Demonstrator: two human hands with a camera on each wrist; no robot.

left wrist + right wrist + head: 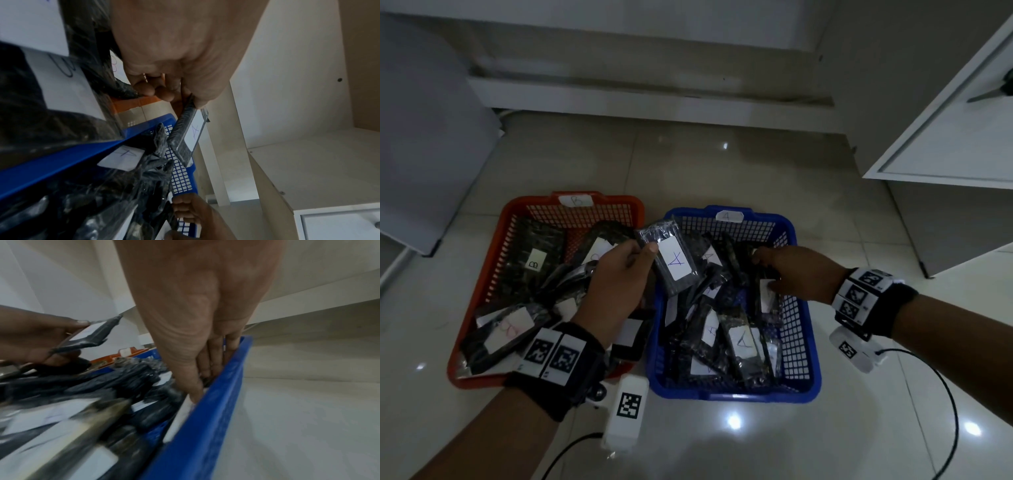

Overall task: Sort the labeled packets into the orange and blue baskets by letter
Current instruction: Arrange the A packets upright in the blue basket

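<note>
An orange basket [493, 246] tagged B stands on the left and a blue basket [811, 342] tagged A on the right, both holding several dark packets with white labels. My left hand [645, 246] pinches a packet marked A [674, 260] by its end, raised over the blue basket's left rim; the left wrist view shows this packet [189, 136] hanging tilted from the thumb and fingers. My right hand [765, 270] reaches into the blue basket's right side, its thumb and fingers closed on a packet [767, 298] standing against the blue wall [205, 426].
The baskets sit side by side on a glossy tiled floor. A white cabinet door [945, 137] hangs open at the right, a white panel [421, 154] stands at the left, and a low white plinth [637, 96] runs behind. Black cables [955, 411] trail near my wrists.
</note>
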